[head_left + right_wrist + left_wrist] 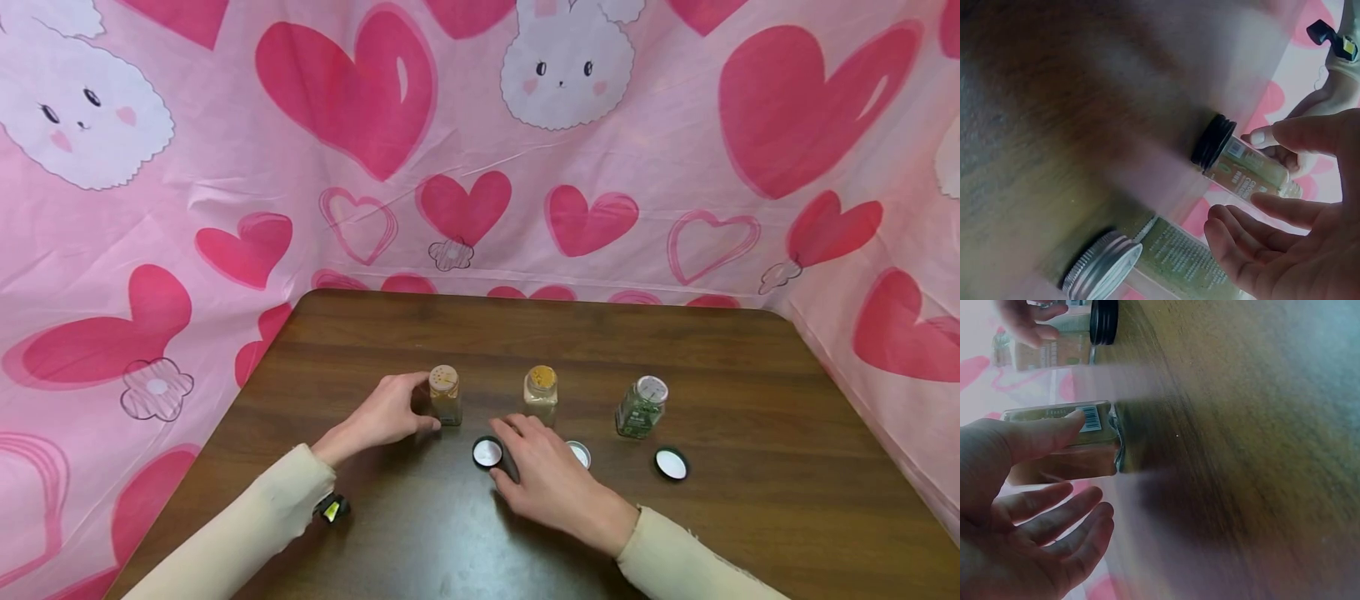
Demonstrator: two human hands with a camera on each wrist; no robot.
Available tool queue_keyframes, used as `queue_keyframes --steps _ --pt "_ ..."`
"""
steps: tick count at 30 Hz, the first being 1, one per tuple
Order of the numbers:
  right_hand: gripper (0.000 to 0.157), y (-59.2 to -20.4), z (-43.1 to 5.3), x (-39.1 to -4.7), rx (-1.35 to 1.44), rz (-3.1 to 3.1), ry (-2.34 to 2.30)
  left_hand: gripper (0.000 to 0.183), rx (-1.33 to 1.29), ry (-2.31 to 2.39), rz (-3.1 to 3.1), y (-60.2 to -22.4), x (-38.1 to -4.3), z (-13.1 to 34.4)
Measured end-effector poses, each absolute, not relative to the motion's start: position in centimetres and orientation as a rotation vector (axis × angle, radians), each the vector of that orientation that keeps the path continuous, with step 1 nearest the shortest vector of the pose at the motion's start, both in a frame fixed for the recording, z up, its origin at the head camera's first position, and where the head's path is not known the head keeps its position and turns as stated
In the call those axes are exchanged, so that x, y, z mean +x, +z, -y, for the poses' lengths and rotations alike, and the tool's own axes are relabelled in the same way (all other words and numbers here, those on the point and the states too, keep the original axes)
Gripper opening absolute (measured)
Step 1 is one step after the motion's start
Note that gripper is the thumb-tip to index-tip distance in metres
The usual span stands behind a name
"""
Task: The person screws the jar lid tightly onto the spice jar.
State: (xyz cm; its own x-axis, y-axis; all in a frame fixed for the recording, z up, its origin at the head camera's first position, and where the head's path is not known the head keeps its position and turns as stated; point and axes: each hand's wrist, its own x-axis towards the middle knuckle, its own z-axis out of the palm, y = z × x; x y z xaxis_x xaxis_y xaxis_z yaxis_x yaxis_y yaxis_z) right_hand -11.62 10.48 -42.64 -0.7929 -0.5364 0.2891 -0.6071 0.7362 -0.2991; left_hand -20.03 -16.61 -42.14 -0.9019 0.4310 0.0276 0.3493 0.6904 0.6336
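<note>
A glass spice jar [447, 407] with a perforated shaker top stands at the left, brown powder inside. My left hand [386, 412] is beside it, thumb in front and fingers loosely bent around its left side; in the left wrist view the thumb overlaps the barcode label and the visible fingers stay apart from the glass. My right hand [551, 475] hovers low with spread, relaxed fingers, thumb and fingertips close to a black lid [487, 452] on the table. Behind that hand is a jar [541, 396] with a yellow-dusted top. A silver-rimmed lid [579, 453] is partly hidden by it.
A jar of green herbs [641, 408] stands to the right, and another black lid [671, 463] lies in front of it. All stand on a brown wooden table [420, 533]. Pink heart-patterned cloth [480, 150] hangs behind and at both sides.
</note>
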Motion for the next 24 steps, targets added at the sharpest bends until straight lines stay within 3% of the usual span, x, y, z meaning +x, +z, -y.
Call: queue_keyframes --steps 24 --pt "0.050 -43.6 -9.3 -12.4 0.959 2.816 0.535 0.051 0.692 0.975 -2.823 -43.1 -20.5 16.5"
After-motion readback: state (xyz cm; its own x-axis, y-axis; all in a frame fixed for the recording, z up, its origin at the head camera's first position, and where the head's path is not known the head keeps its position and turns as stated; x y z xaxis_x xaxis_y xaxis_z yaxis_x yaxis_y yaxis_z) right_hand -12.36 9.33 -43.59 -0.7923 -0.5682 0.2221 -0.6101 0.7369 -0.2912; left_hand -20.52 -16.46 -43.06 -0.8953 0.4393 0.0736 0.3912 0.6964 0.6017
